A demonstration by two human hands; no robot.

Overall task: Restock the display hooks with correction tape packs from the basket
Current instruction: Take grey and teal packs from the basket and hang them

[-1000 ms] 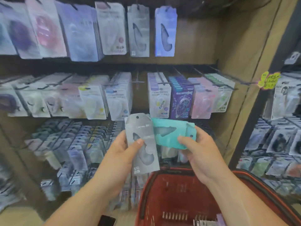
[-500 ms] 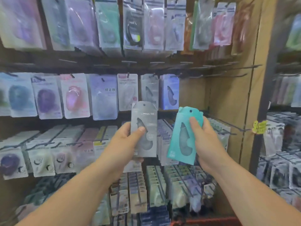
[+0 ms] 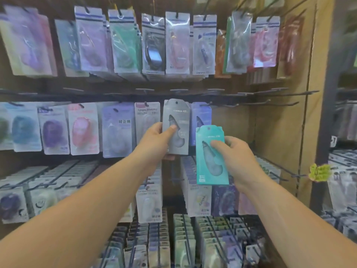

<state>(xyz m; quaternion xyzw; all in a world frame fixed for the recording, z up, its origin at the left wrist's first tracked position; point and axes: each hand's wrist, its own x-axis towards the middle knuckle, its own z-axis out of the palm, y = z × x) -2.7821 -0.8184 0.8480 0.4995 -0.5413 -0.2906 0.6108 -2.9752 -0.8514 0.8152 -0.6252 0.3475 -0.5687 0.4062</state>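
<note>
one left hand, one right hand, one grey pack, one teal pack, one yellow tag

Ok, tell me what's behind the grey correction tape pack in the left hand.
Past the edges of the grey correction tape pack, in the left hand, a white pack and a blue-violet pack show. Whatever hangs directly behind it is covered.

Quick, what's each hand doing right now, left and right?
Left hand: closed on the grey pack, thumb on its front.
Right hand: closed on the teal pack.
</note>
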